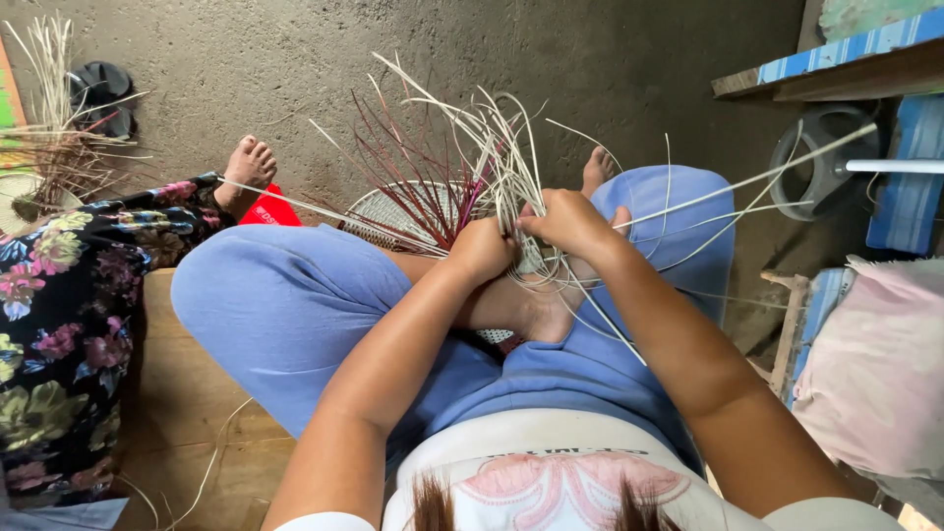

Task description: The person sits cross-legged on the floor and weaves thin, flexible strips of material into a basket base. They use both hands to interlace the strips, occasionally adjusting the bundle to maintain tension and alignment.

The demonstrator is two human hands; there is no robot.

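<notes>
— What is the floor like?

— Bare grey concrete floor (pixel 610 69), rough and stained, evenly lit by soft daylight without hard shadows.

— And around the edges?

— Upper left, a pair of dark sandals (pixel 101 95) lies beside a pile of dry straw (pixel 49 147). A small red packet (pixel 267 208) rests on the concrete. Lower left runs a wooden bench (pixel 187 413). Upper right, a wooden shelf with a blue striped cover (pixel 836 59) juts in; below it sits a grey fan base (pixel 821 167) and a white pipe (pixel 895 166). Far right, a pink cloth (pixel 875 364) drapes over a wooden frame (pixel 792 324).
</notes>
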